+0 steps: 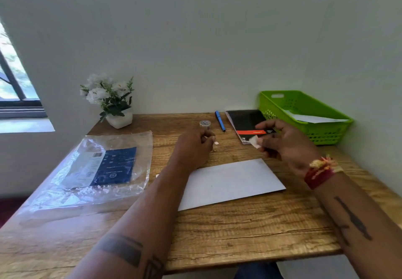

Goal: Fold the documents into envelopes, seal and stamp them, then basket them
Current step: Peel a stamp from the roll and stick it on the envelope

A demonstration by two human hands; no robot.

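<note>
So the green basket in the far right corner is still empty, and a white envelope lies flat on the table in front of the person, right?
Not quite. The green basket is not empty: the head view shows a white envelope already lying inside it. The rest holds: another white envelope lies flat on the wooden table in front of the person.

White envelope (231, 183); perforated green basket (304, 115); blue pen (220, 121); black notebook (248, 124), red band; wood-grain table (250, 231).
</note>
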